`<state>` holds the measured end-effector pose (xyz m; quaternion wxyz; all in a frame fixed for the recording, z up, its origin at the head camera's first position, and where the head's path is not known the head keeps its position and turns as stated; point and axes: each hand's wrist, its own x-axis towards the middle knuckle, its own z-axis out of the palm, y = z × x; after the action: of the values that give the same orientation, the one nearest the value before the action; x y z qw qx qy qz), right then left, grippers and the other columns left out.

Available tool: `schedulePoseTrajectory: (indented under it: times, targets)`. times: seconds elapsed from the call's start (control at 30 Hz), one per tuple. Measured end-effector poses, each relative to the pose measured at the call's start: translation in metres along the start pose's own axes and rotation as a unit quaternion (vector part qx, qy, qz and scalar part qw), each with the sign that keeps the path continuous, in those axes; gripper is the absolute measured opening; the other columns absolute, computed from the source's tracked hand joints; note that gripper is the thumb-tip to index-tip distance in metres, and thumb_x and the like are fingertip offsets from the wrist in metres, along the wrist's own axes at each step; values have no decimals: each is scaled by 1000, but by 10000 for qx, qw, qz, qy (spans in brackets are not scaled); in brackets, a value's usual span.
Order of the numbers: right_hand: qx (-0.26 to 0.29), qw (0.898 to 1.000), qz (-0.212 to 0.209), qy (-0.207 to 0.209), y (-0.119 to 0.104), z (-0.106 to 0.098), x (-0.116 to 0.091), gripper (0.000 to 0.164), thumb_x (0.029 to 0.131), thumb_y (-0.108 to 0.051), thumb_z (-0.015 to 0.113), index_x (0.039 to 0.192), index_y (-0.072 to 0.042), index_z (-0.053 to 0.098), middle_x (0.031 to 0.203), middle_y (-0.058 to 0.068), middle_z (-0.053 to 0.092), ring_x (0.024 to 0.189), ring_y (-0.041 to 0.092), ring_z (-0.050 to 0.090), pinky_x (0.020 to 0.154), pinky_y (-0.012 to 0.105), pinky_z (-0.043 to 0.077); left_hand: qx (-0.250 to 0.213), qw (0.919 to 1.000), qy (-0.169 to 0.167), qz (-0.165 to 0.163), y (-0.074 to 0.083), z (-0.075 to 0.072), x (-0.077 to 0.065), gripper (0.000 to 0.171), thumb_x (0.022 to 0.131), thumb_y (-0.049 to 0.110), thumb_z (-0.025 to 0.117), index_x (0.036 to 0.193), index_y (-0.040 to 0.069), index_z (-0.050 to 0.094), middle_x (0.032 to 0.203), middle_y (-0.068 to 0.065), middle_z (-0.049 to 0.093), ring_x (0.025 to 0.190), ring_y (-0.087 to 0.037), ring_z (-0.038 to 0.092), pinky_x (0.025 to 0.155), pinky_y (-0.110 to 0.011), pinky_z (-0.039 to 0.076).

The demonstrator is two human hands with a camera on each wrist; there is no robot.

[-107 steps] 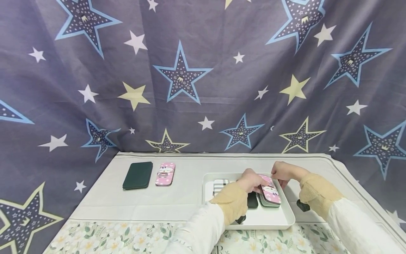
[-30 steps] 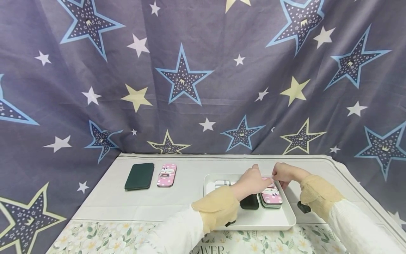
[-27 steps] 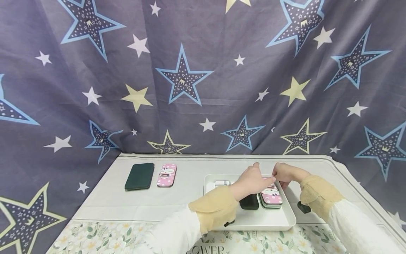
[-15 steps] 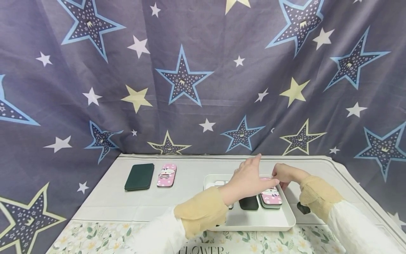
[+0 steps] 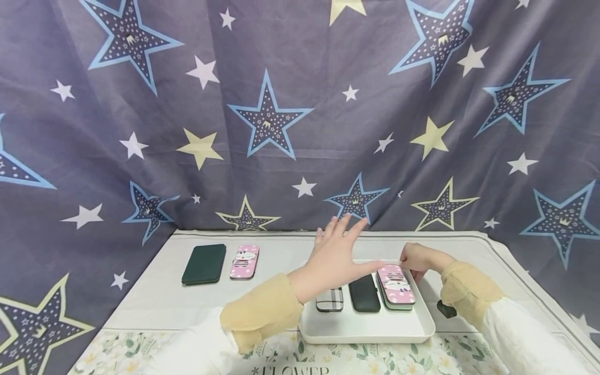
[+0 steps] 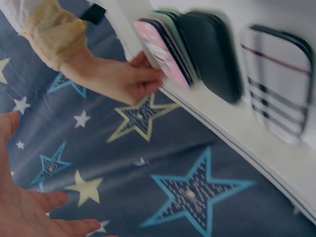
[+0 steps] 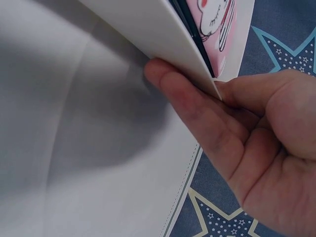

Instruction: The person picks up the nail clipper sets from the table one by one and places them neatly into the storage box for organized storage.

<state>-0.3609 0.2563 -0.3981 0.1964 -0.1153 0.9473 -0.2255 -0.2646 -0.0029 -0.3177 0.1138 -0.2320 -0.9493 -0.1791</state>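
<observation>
My right hand (image 5: 419, 258) pinches the right rim of a white tray (image 5: 365, 337), thumb inside and fingers under the outside, as the right wrist view shows. My left hand (image 5: 328, 265) hovers above the tray's left half with fingers spread, holding nothing. Inside the tray lie a plaid case (image 5: 330, 301), a black case (image 5: 364, 294) and a pink cat-print case (image 5: 396, 285). The pink case rests on a pale green case (image 6: 173, 24), with a dark edge between them. My left hand hides the tray's back left corner.
On the table's left side lie a dark green case (image 5: 203, 264) and another pink cat-print case (image 5: 244, 262). A star-patterned curtain (image 5: 300, 130) hangs behind the table. Floral cloth (image 5: 122, 349) covers the front edge.
My left hand has let go of the pink case in the tray and moved left, its fingers spreading. That case now sits straighter on the stack. My right hand has stayed at the rim.
</observation>
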Motion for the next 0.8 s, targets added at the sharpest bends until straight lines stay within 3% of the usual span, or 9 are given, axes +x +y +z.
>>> schedulePoseTrajectory:
  times: [0.23, 0.4, 0.57, 0.8]
  targets:
    - [-3, 10000, -18, -15, -2, 0, 0, 20, 90, 1, 50, 79, 1, 67, 51, 8, 61, 45, 16, 62, 52, 32, 57, 266, 9991, 266, -182, -37, -14, -2, 88, 80, 77, 43, 151, 31, 18, 159, -6, 5, 145, -33, -1, 113, -59, 4]
    - [-34, 10000, -27, -54, -5, -1, -1, 19, 90, 0, 50, 84, 3, 68, 53, 9, 63, 47, 18, 64, 52, 31, 57, 460, 9965, 583, -372, -68, -19, -5, 88, 80, 76, 46, 151, 30, 22, 159, -8, 4, 145, -34, -4, 113, -61, 4]
    - [-111, 9999, 108, -65, -5, -1, -2, 18, 91, -1, 50, 88, 4, 67, 55, 9, 64, 49, 18, 64, 52, 29, 57, 561, 9946, 688, -543, -103, -14, -9, 88, 80, 74, 49, 151, 29, 21, 159, -9, -2, 144, -34, -10, 111, -64, 1]
    - [-71, 9999, 111, -76, -4, -2, -4, 19, 92, -1, 49, 89, 5, 68, 57, 9, 64, 51, 16, 64, 53, 29, 57, 1128, 9886, 675, -734, -149, -4, -10, 91, 80, 74, 48, 152, 27, 16, 159, -9, -9, 143, -33, -16, 111, -65, 0]
